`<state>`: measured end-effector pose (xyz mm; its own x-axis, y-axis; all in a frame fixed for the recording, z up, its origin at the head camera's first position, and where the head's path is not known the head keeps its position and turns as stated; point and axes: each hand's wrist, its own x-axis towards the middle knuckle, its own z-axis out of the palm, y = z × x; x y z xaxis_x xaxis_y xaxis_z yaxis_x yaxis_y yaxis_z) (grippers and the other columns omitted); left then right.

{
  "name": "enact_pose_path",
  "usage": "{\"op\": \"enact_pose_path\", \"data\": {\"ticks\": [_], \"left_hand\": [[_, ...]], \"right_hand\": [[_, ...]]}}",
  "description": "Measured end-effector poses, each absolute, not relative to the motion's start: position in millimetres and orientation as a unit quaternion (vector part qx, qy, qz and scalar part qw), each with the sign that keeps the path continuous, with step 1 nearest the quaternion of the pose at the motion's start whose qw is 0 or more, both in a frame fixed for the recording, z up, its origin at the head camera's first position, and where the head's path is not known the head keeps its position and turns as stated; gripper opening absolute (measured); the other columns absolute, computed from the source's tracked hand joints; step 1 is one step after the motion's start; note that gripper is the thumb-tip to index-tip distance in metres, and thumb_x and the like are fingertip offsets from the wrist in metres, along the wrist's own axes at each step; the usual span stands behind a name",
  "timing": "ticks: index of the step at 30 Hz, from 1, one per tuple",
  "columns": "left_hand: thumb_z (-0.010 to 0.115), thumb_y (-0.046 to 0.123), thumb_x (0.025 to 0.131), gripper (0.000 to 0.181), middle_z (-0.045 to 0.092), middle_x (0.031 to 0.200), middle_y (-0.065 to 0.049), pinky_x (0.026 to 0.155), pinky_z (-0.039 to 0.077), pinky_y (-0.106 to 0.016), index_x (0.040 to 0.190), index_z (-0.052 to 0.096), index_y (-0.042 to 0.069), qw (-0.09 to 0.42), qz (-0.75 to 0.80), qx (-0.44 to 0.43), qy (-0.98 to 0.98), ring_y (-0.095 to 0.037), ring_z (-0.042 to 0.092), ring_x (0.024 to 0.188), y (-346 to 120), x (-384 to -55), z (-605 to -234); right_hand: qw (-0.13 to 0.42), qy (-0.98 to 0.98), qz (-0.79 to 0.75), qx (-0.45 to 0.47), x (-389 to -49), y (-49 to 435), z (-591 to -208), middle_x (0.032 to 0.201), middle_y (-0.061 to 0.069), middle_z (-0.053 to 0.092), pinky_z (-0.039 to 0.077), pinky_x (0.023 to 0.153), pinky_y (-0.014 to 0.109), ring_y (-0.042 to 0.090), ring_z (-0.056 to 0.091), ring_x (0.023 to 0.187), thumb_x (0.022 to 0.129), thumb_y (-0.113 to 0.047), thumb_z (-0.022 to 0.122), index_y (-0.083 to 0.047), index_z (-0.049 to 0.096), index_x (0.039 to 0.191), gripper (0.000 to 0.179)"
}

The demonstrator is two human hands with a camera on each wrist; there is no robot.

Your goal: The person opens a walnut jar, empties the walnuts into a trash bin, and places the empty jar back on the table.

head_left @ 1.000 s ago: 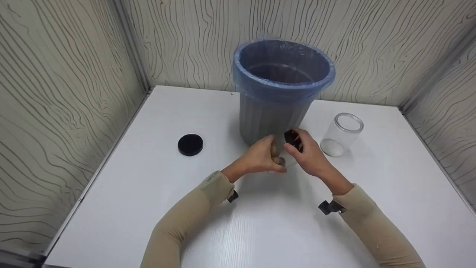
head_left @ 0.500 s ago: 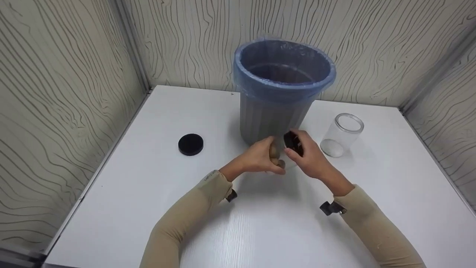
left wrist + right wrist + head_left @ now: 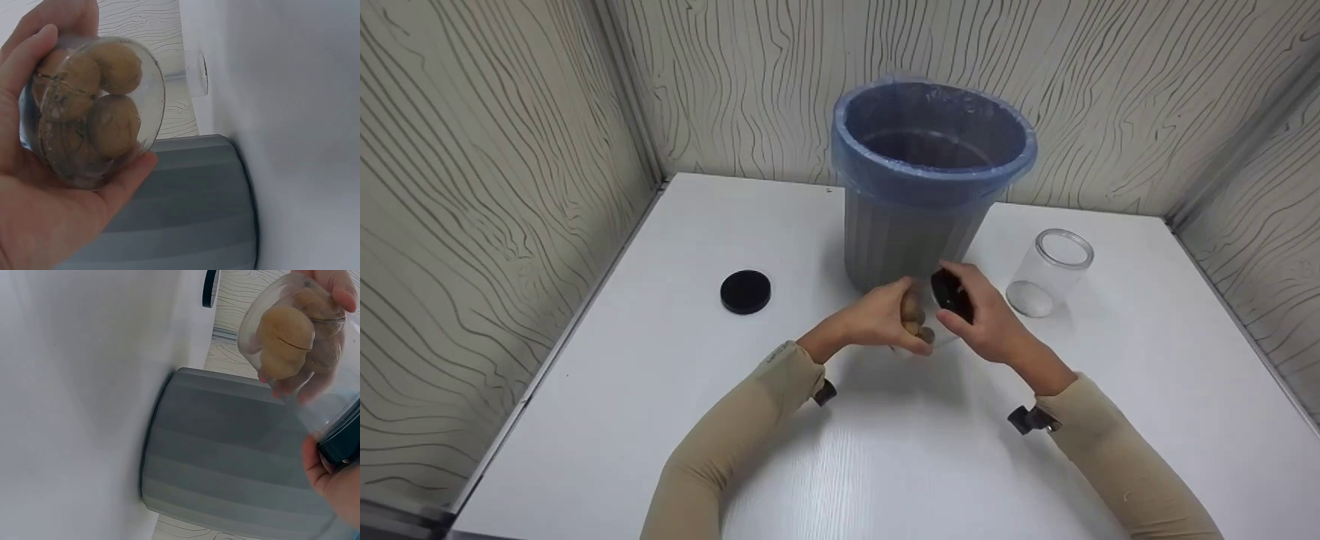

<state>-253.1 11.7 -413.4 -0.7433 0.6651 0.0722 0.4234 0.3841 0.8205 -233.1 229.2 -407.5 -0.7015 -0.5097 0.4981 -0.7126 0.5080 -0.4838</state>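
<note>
My left hand [image 3: 877, 315] grips a clear jar [image 3: 149, 107] around its base end, thumb and fingers on either side. Inside sit several round brown nuts that look like walnuts [image 3: 287, 334], gathered at that end. The jar is tilted sideways, above the table in front of the bin. At its other end, my right hand [image 3: 988, 319] holds a black screw lid [image 3: 952, 296] by the edge, fingers curled over the rim. The lid [image 3: 344, 439] is right at the jar's mouth in the right wrist view.
Behind the hands stands a grey bin [image 3: 907, 236] with a blue liner [image 3: 915, 187] folded over its rim. A second clear jar [image 3: 1050, 277] is on the right. Another black lid [image 3: 745, 292] lies at the left on the white table [image 3: 660, 420]. Patterned walls [image 3: 750, 90] enclose the table.
Both hands stay in nearly the same place, with the left shifted slightly left and down. The black lid and the fingers on it have turned a little.
</note>
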Motion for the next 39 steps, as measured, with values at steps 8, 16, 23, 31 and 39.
{"op": "enact_pose_path", "data": {"ticks": [8, 16, 23, 31, 39], "left_hand": [[0.087, 0.035, 0.064, 0.065, 0.056, 0.088, 0.001, 0.066, 0.046, -0.024, 0.108, 0.045, 0.014, 0.154, 0.439, 0.331, 0.821, -0.010, 0.054, 0.072, 9.7, -253.6, -411.4], [0.086, 0.038, 0.065, 0.062, 0.055, 0.087, 0.001, 0.063, 0.047, -0.026, 0.106, 0.045, 0.014, 0.180, 0.447, 0.333, 0.810, -0.011, 0.055, 0.070, 7.8, -253.2, -410.9], [0.086, 0.036, 0.066, 0.060, 0.051, 0.081, 0.002, 0.062, 0.044, -0.025, 0.102, 0.044, 0.013, 0.178, 0.451, 0.333, 0.809, -0.009, 0.050, 0.067, 8.7, -253.6, -412.4], [0.087, 0.030, 0.065, 0.057, 0.055, 0.080, 0.001, 0.061, 0.043, -0.023, 0.100, 0.044, 0.013, 0.129, 0.443, 0.323, 0.826, -0.008, 0.051, 0.065, 16.4, -252.6, -417.6], [0.088, 0.030, 0.063, 0.063, 0.044, 0.079, 0.001, 0.061, 0.037, -0.023, 0.103, 0.043, 0.011, 0.088, 0.429, 0.306, 0.845, -0.009, 0.045, 0.069, 22.9, -250.8, -421.4]], "right_hand": [[0.147, -0.849, 0.342, 0.376, -233.4, 231.2, -407.6, 0.129, 0.015, 0.046, 0.039, 0.089, 0.038, 0.022, 0.046, 0.107, 0.087, -0.032, 0.058, -0.001, 0.037, 0.141, 0.065], [0.145, -0.835, 0.347, 0.401, -236.4, 234.6, -410.1, 0.130, 0.015, 0.046, 0.039, 0.089, 0.038, 0.023, 0.046, 0.107, 0.091, -0.044, 0.054, 0.000, 0.037, 0.141, 0.069], [0.133, -0.831, 0.349, 0.412, -236.2, 236.0, -408.9, 0.136, 0.013, 0.043, 0.038, 0.093, 0.037, 0.023, 0.045, 0.112, 0.089, -0.033, 0.057, -0.003, 0.035, 0.143, 0.066], [0.084, -0.849, 0.382, 0.356, -231.2, 229.8, -405.3, 0.142, 0.019, 0.036, 0.033, 0.098, 0.047, 0.029, 0.040, 0.122, 0.090, -0.028, 0.057, -0.004, 0.029, 0.147, 0.068], [0.049, -0.882, 0.393, 0.256, -227.9, 223.9, -401.6, 0.140, 0.023, 0.034, 0.035, 0.095, 0.050, 0.032, 0.041, 0.118, 0.097, -0.042, 0.049, 0.002, 0.024, 0.146, 0.071]]}}
